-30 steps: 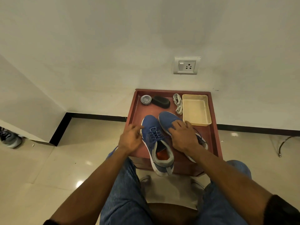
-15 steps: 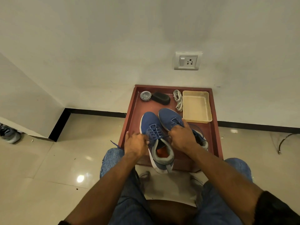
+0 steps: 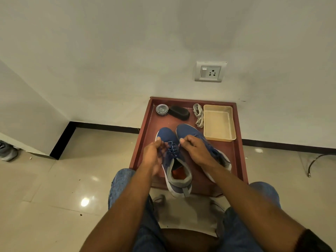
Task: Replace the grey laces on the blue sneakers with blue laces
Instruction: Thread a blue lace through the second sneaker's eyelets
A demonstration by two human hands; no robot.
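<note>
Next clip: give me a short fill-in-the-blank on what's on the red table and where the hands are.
1. Both hands work the laces of the ____ sneaker.
2. The loose grey laces lie just left of the ____ tray.
3. The black brush lies beside a round ____.

Missing: left; beige; tin

Glossy floor tiles (image 3: 54, 188) throw back lamp glare; the sneaker (image 3: 174, 160) shows matt woven cloth, the beige tray (image 3: 219, 122) smooth plastic, the wall (image 3: 109, 51) flat matt paint.
</note>
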